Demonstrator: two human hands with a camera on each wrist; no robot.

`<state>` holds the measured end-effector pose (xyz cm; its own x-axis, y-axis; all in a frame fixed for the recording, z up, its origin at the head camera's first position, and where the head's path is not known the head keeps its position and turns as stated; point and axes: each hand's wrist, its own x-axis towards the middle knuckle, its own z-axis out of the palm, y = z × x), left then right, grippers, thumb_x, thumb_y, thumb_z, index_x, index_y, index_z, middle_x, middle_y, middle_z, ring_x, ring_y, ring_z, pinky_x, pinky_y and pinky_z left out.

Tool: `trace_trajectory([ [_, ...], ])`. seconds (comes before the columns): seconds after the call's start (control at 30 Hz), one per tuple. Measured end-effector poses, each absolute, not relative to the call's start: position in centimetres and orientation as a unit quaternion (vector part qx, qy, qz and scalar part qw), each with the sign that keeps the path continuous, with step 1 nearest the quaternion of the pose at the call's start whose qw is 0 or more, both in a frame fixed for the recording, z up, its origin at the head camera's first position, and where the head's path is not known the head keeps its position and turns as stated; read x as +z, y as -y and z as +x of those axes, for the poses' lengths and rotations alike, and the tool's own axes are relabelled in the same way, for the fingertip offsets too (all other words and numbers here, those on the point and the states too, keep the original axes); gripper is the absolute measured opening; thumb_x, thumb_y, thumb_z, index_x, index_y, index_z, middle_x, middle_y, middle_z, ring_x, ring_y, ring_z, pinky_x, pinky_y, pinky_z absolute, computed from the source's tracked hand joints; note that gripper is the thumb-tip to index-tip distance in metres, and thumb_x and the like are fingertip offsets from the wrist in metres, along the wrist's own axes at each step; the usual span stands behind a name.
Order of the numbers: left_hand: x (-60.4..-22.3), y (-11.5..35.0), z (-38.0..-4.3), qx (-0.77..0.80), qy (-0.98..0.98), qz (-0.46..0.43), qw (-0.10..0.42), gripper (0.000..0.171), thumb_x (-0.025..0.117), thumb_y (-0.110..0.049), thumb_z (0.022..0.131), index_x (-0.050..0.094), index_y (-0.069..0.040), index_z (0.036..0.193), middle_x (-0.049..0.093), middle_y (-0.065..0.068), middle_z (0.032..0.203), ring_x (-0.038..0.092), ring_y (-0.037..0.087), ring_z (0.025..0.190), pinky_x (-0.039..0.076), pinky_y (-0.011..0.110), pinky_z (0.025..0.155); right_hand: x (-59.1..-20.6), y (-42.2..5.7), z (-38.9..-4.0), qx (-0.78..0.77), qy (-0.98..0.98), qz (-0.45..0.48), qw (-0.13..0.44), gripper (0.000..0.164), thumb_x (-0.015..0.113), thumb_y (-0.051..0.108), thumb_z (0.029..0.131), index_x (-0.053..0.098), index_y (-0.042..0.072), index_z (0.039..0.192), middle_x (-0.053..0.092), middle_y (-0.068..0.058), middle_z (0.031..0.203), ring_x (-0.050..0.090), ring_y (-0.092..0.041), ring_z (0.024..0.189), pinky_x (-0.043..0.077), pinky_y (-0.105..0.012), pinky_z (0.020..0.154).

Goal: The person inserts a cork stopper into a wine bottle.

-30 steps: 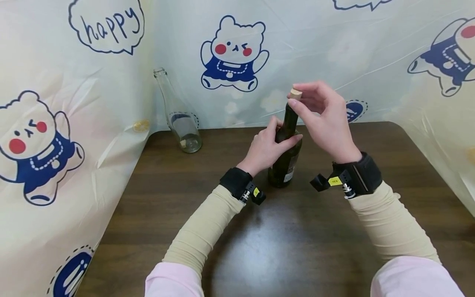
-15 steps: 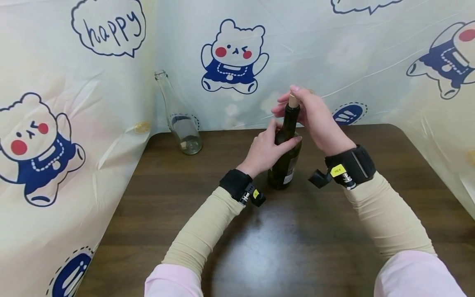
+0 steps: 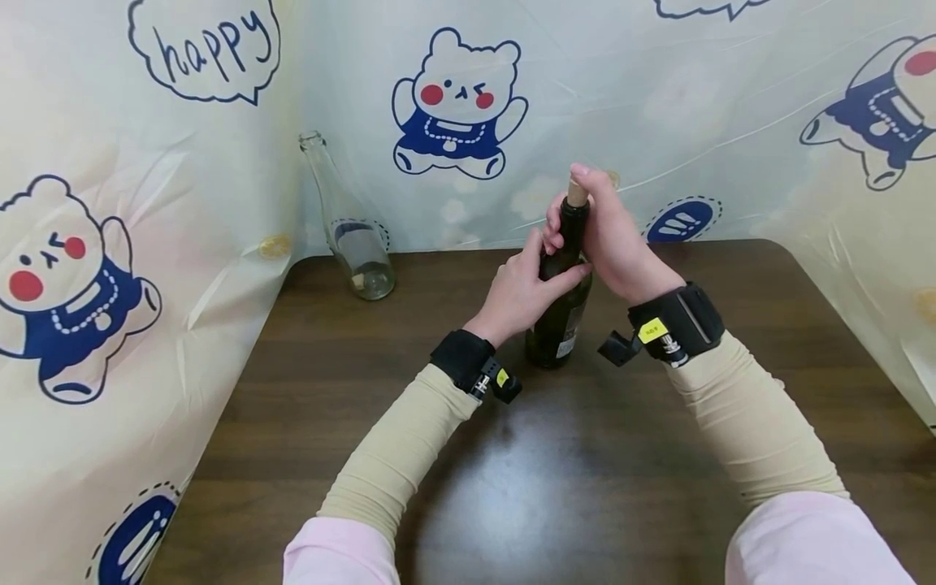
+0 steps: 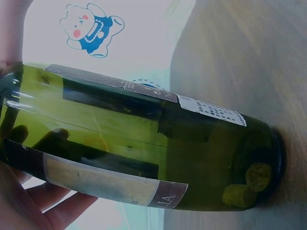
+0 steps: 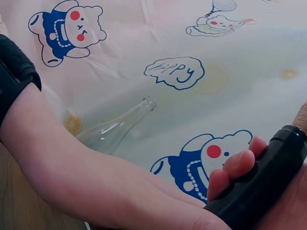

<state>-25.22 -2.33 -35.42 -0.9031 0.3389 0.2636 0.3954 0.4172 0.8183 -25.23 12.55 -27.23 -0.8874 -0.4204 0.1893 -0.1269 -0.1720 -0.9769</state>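
Observation:
A dark green wine bottle (image 3: 559, 325) stands on the table, with a cork (image 3: 577, 193) sticking up from its mouth. My left hand (image 3: 512, 296) grips the bottle at its shoulder, thumb across the near side. My right hand (image 3: 621, 248) wraps its fingers round the neck (image 5: 268, 177), and its thumb lies at the top of the cork. In the left wrist view, the labelled green glass (image 4: 201, 153) shows two loose corks inside at the base, one of them the round-ended cork (image 4: 259, 176).
A clear glass bottle (image 3: 358, 244) stands at the back left of the brown table (image 3: 351, 357), with a small cork (image 3: 358, 281) at its bottom. A printed sheet (image 3: 585, 89) with bear figures hangs behind and along the sides.
My right hand has gone from pinching the cork with its fingertips to curling round the bottle's neck, thumb at the cork's top. The left hand keeps its grip.

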Motion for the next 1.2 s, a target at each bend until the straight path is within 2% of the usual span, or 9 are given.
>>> trace_trajectory([
  [0.3, -35.58, 2.4, -25.14, -0.495, 0.843, -0.211, 0.028, 0.057, 0.062, -0.06, 0.095, 0.041, -0.021, 0.13, 0.062, 0.004, 0.12, 0.062, 0.017, 0.097, 0.053, 0.035, 0.074, -27.26, -12.13, -25.27, -0.741, -0.627, -0.225, 0.088, 0.056, 0.038, 0.052, 0.104, 0.05, 0.005, 0.076, 0.043, -0.009, 0.07, 0.043, -0.027, 0.071, 0.039, -0.04, 0.077],
  [0.63, -35.41, 2.38, -25.26, -0.486, 0.848, -0.211, 0.028, 0.055, 0.061, -0.06, 0.096, 0.041, -0.021, 0.128, 0.061, 0.005, 0.114, 0.061, 0.019, 0.094, 0.051, 0.036, 0.07, -27.08, -12.1, -25.34, -0.748, -0.618, -0.229, 0.08, 0.052, 0.036, 0.045, 0.105, 0.049, 0.005, 0.074, 0.042, -0.007, 0.068, 0.042, -0.027, 0.068, 0.039, -0.039, 0.075],
  [1.2, -35.42, 2.26, -25.31, -0.489, 0.844, -0.216, 0.031, 0.054, 0.062, -0.057, 0.097, 0.041, -0.02, 0.13, 0.062, 0.005, 0.118, 0.063, 0.018, 0.096, 0.053, 0.035, 0.072, -27.78, -12.18, -25.38, -0.751, -0.616, -0.226, 0.07, 0.06, 0.038, 0.057, 0.104, 0.051, 0.006, 0.075, 0.044, -0.007, 0.067, 0.044, -0.027, 0.069, 0.039, -0.038, 0.074],
])
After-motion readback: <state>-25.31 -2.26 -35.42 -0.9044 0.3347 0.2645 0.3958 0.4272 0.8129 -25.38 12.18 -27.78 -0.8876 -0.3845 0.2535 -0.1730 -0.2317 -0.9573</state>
